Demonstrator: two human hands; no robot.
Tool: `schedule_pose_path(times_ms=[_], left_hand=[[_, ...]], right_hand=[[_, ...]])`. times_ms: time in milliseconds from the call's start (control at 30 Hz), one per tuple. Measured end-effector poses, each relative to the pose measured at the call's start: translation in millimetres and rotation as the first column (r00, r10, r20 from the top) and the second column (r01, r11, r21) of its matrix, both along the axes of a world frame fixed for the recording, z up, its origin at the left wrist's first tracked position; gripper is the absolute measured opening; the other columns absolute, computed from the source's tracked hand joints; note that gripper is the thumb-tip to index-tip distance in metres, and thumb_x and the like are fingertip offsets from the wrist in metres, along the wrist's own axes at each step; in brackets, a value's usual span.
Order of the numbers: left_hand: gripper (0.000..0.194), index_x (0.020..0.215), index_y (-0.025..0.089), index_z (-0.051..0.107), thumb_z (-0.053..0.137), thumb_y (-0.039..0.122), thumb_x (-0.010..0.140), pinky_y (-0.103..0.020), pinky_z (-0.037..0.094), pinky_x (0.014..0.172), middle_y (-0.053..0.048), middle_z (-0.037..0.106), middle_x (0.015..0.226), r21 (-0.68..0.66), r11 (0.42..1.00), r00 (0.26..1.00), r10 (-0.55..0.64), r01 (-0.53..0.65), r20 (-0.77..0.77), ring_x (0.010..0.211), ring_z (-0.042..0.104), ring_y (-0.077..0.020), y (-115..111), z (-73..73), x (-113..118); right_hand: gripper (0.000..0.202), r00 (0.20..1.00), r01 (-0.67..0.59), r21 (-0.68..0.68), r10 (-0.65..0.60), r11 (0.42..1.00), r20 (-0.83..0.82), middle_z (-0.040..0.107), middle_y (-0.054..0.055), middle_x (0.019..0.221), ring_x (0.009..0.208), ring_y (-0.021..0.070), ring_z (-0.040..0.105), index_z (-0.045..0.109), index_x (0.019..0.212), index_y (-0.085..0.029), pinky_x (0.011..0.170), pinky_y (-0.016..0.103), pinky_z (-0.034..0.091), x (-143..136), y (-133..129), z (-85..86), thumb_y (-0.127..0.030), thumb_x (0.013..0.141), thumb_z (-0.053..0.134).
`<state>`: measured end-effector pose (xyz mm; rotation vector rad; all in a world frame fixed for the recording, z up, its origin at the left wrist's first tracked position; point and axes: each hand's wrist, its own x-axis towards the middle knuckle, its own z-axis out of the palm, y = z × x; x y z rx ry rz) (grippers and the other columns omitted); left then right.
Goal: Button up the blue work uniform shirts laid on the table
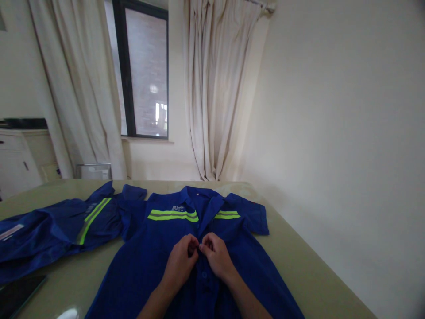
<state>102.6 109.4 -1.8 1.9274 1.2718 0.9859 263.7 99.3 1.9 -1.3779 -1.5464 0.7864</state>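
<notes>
A blue short-sleeved work shirt (142, 261) lies spread out on the table, collar away from me, with yellow-green and grey reflective bands across its chest. Both hands meet at its front placket, below the open collar. My left hand (182, 257) pinches the placket cloth between thumb and fingers. Close against it, my right hand (215, 252) pinches the same spot from the other side. Any button between the fingertips is hidden. Another button (204, 275) shows on the placket nearer to me, and one more sits above the hands.
A second blue garment (59, 226) with a reflective band lies to the left, against the shirt's sleeve. At the near left is a dark flat object (20, 292). The table (318, 283) meets a plain wall on the right; curtains and a window stand behind.
</notes>
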Motion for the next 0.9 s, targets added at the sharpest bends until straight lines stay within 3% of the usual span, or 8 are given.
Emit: schedule_pose_path(times_ms=[133, 300, 500, 600, 700, 800, 900], left_hand=[[0.025, 0.104, 0.024, 0.065, 0.050, 0.019, 0.085, -0.030, 0.047, 0.076, -0.002, 0.066, 0.092, 0.065, 0.996, 0.997, -0.054, 0.058, -0.054, 0.079, 0.062, -0.0181, -1, 1.3, -2], [0.020, 0.099, 0.025, 0.068, 0.050, 0.022, 0.091, -0.030, 0.047, 0.078, -0.002, 0.066, 0.093, 0.074, 0.994, 0.991, -0.070, 0.079, -0.117, 0.082, 0.063, -0.0186, -2, 4.2, -5], [0.027, 0.102, 0.025, 0.069, 0.042, 0.028, 0.100, -0.036, 0.049, 0.091, -0.005, 0.071, 0.102, 0.161, 0.987, 0.958, 0.022, 0.026, -0.287, 0.100, 0.066, -0.0225, -4, 2.0, -4], [0.034, 0.121, 0.024, 0.066, 0.038, 0.026, 0.100, -0.044, 0.046, 0.105, -0.008, 0.071, 0.122, 0.276, 0.961, 0.907, 0.112, 0.005, -0.407, 0.118, 0.063, -0.0250, -6, -5.4, -3], [0.047, 0.144, 0.020, 0.051, 0.036, 0.024, 0.100, -0.048, 0.038, 0.118, -0.010, 0.061, 0.146, 0.334, 0.941, 0.859, 0.121, 0.060, -0.497, 0.138, 0.053, -0.0245, -6, -18.4, -4], [0.049, 0.147, 0.022, 0.050, 0.035, 0.027, 0.101, -0.047, 0.037, 0.121, -0.007, 0.056, 0.152, 0.304, 0.946, 0.833, 0.074, 0.116, -0.549, 0.142, 0.049, -0.0233, -9, -30.4, -9], [0.049, 0.148, 0.027, 0.051, 0.040, 0.032, 0.100, -0.047, 0.034, 0.122, -0.004, 0.053, 0.154, 0.242, 0.962, 0.834, 0.025, 0.130, -0.551, 0.144, 0.047, -0.0238, -15, -31.4, -18]], right_hand=[[0.006, 0.998, -0.053, -0.078, 0.049, 0.996, -0.043, 0.054, -0.005, 0.062, 0.060, 0.0124, 0.048, 0.062, 0.072, -0.019, 0.057, 0.022, 0.033, 3, 3, 0.4, -0.017, 0.077, 0.064], [0.005, 0.998, -0.061, -0.098, 0.057, 0.993, -0.041, 0.059, -0.004, 0.061, 0.059, 0.0131, 0.052, 0.066, 0.072, -0.019, 0.056, 0.022, 0.034, 5, 7, 0.0, -0.020, 0.077, 0.066], [0.023, 0.996, -0.007, 0.037, 0.003, 0.999, 0.094, 0.070, 0.000, 0.070, 0.069, 0.0155, 0.063, 0.070, 0.074, -0.019, 0.064, 0.022, 0.040, 3, -1, 5.9, -0.021, 0.090, 0.054], [0.027, 0.984, 0.042, 0.067, -0.052, 0.997, 0.169, 0.074, 0.002, 0.077, 0.076, 0.0168, 0.068, 0.072, 0.080, -0.020, 0.070, 0.023, 0.043, -2, 0, 11.1, -0.022, 0.095, 0.050], [0.032, 0.931, 0.164, 0.031, -0.165, 0.986, 0.327, 0.077, 0.006, 0.089, 0.087, 0.0207, 0.072, 0.073, 0.088, -0.022, 0.076, 0.026, 0.045, -10, 10, 21.5, -0.033, 0.101, 0.047], [0.035, 0.805, 0.319, -0.041, -0.248, 0.947, 0.540, 0.077, 0.013, 0.098, 0.096, 0.0288, 0.072, 0.074, 0.093, -0.021, 0.078, 0.033, 0.048, -18, 23, 31.4, -0.049, 0.099, 0.053], [0.023, 0.731, 0.361, -0.004, -0.280, 0.933, 0.623, 0.076, 0.014, 0.098, 0.094, 0.0298, 0.072, 0.073, 0.093, -0.020, 0.074, 0.033, 0.047, -22, 33, 29.0, -0.039, 0.095, 0.060]])
